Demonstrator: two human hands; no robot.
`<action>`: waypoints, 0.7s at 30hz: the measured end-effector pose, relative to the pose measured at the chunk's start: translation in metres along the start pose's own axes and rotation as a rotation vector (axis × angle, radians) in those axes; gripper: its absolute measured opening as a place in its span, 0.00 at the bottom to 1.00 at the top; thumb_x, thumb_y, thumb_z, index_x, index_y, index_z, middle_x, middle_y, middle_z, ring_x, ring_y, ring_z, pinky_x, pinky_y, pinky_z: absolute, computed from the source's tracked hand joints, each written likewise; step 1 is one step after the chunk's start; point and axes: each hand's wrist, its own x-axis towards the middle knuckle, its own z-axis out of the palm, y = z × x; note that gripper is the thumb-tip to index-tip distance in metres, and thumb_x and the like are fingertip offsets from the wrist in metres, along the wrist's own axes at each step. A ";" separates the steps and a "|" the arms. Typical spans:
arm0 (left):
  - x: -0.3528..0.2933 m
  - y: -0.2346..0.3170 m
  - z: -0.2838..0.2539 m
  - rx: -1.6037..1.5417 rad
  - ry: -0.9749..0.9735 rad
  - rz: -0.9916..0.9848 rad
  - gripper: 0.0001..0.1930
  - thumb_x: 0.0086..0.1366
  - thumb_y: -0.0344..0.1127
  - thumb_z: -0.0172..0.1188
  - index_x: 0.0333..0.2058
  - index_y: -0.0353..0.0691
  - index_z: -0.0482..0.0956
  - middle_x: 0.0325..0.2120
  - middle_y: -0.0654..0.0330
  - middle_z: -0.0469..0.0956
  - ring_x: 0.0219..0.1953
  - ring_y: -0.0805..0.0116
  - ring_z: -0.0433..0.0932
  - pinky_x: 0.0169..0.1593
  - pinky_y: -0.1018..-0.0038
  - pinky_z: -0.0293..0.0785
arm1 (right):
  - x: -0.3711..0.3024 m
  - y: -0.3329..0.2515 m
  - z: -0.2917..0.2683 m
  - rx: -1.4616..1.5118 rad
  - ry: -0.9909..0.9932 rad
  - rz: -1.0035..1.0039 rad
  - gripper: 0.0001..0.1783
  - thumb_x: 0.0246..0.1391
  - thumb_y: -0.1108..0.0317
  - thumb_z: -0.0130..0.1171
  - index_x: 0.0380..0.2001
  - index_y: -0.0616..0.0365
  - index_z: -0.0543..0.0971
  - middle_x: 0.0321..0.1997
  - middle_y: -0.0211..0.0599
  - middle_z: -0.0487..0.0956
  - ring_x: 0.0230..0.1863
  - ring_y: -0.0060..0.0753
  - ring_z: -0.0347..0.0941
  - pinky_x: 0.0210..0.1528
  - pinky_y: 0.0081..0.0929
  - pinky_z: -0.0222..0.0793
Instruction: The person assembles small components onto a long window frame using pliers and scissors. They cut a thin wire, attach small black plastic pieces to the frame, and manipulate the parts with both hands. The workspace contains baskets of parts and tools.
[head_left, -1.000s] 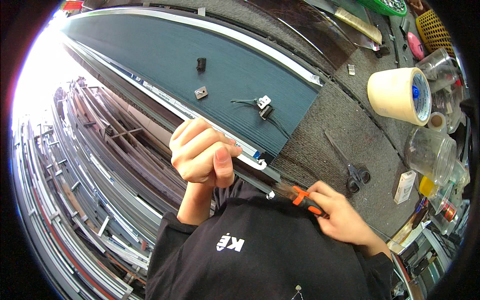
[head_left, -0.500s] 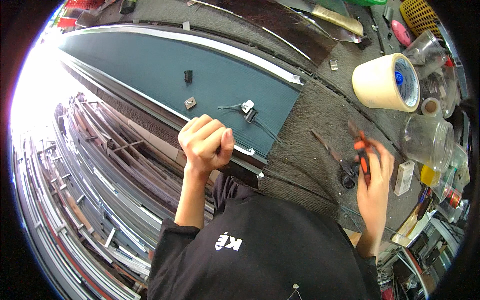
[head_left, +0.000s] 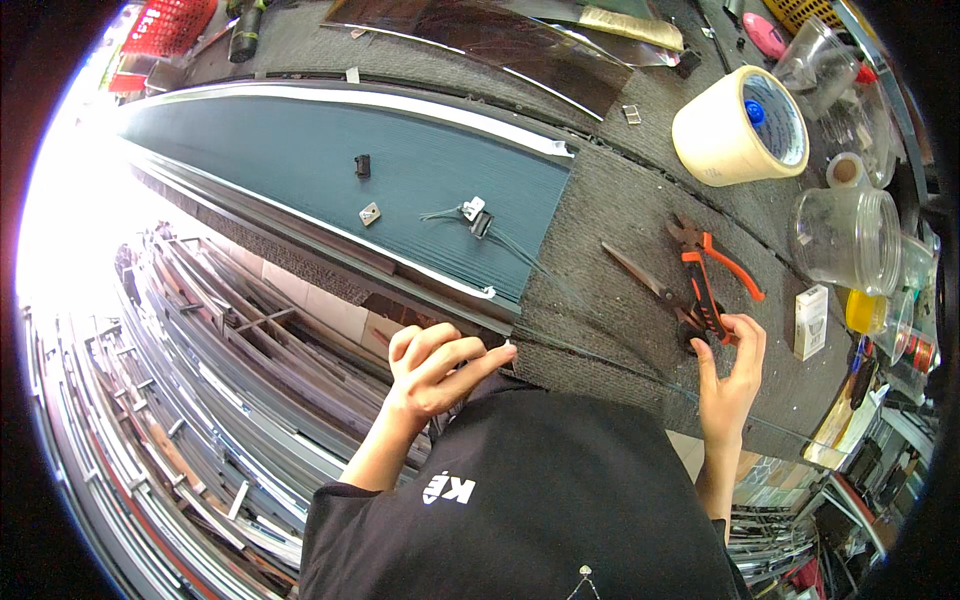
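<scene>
Orange-and-black cutting pliers [head_left: 705, 285] lie on the grey carpeted bench with their handles spread, partly over a pair of scissors [head_left: 640, 270]. My right hand [head_left: 732, 380] is at the near ends of these tools, thumb and fingers apart, holding nothing. In front of my shirt, my left hand [head_left: 432, 372] has its thumb and index finger together; a tiny whitish bit shows at the tips, too small to name. Beyond it, a long dark blue-green pleated panel [head_left: 270, 150] carries a small white-and-black fitting [head_left: 477, 217] with thin cords, a metal plate [head_left: 370, 214] and a black clip [head_left: 362, 166].
To the right stand a big roll of cream tape [head_left: 715, 135], a clear plastic jar [head_left: 840, 235] and a small white box [head_left: 811, 322]. Long metal profiles [head_left: 190, 400] are stacked below left. Thin cords [head_left: 600, 355] cross the bench near my body.
My right hand has let go of the pliers, which now lie opened on the bench. My left hand has come down from a fist into a pinch. The whole view has shifted.
</scene>
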 end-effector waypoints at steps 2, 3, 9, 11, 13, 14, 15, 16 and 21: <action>-0.007 -0.003 -0.002 -0.030 -0.022 -0.018 0.16 0.40 0.39 0.71 0.34 0.63 0.88 0.29 0.76 0.72 0.36 0.74 0.72 0.41 0.73 0.62 | -0.001 0.004 0.003 -0.100 0.045 -0.088 0.22 0.53 0.67 0.68 0.49 0.60 0.74 0.53 0.45 0.71 0.53 0.46 0.69 0.55 0.38 0.66; -0.010 -0.005 -0.003 -0.043 -0.037 -0.012 0.18 0.40 0.40 0.70 0.35 0.63 0.88 0.29 0.76 0.72 0.37 0.75 0.73 0.42 0.73 0.63 | -0.001 0.006 0.005 -0.156 0.063 -0.112 0.22 0.53 0.67 0.67 0.50 0.60 0.74 0.54 0.45 0.71 0.54 0.47 0.69 0.56 0.38 0.66; -0.012 -0.020 -0.008 -0.123 0.057 -0.243 0.11 0.43 0.39 0.74 0.29 0.53 0.86 0.28 0.71 0.75 0.38 0.67 0.76 0.45 0.69 0.67 | 0.008 0.013 0.022 -0.120 0.383 -0.113 0.14 0.53 0.76 0.66 0.44 0.61 0.78 0.46 0.42 0.76 0.50 0.45 0.72 0.55 0.38 0.67; -0.012 -0.020 -0.006 -0.154 -0.007 -0.312 0.10 0.46 0.39 0.74 0.29 0.51 0.84 0.29 0.69 0.76 0.39 0.65 0.78 0.46 0.69 0.68 | 0.008 0.011 0.025 -0.208 0.515 -0.119 0.12 0.52 0.77 0.66 0.41 0.60 0.79 0.44 0.41 0.77 0.48 0.44 0.73 0.53 0.39 0.68; -0.012 -0.018 -0.005 -0.149 0.005 -0.297 0.10 0.48 0.40 0.73 0.29 0.51 0.83 0.38 0.67 0.79 0.44 0.60 0.77 0.50 0.66 0.67 | 0.004 0.006 0.025 -0.183 0.355 -0.357 0.13 0.51 0.77 0.66 0.42 0.60 0.79 0.46 0.42 0.76 0.49 0.46 0.72 0.55 0.40 0.67; -0.011 -0.018 -0.005 -0.107 0.034 -0.288 0.09 0.49 0.41 0.73 0.29 0.51 0.83 0.40 0.66 0.79 0.45 0.59 0.77 0.52 0.64 0.66 | 0.004 0.004 0.027 -0.217 0.247 -0.297 0.14 0.54 0.76 0.63 0.45 0.60 0.79 0.47 0.42 0.76 0.51 0.47 0.72 0.56 0.40 0.67; -0.009 -0.017 -0.005 -0.065 0.074 -0.241 0.09 0.49 0.41 0.73 0.29 0.51 0.83 0.42 0.65 0.79 0.47 0.58 0.77 0.53 0.63 0.66 | 0.004 0.001 0.028 -0.229 0.202 -0.313 0.15 0.56 0.76 0.61 0.48 0.60 0.78 0.49 0.43 0.76 0.52 0.48 0.71 0.57 0.40 0.66; -0.007 -0.021 -0.004 -0.054 0.073 -0.221 0.08 0.51 0.41 0.72 0.29 0.52 0.82 0.47 0.65 0.78 0.50 0.55 0.75 0.55 0.61 0.64 | 0.005 -0.001 0.028 -0.239 0.133 -0.229 0.18 0.59 0.76 0.56 0.53 0.61 0.75 0.52 0.45 0.75 0.56 0.50 0.70 0.60 0.41 0.64; 0.009 -0.041 0.004 -0.267 -0.077 -0.092 0.06 0.61 0.35 0.62 0.33 0.46 0.73 0.45 0.61 0.82 0.56 0.53 0.78 0.69 0.49 0.54 | 0.009 -0.008 0.011 -0.273 0.065 -0.135 0.20 0.53 0.78 0.57 0.51 0.63 0.74 0.52 0.49 0.72 0.56 0.53 0.68 0.61 0.43 0.64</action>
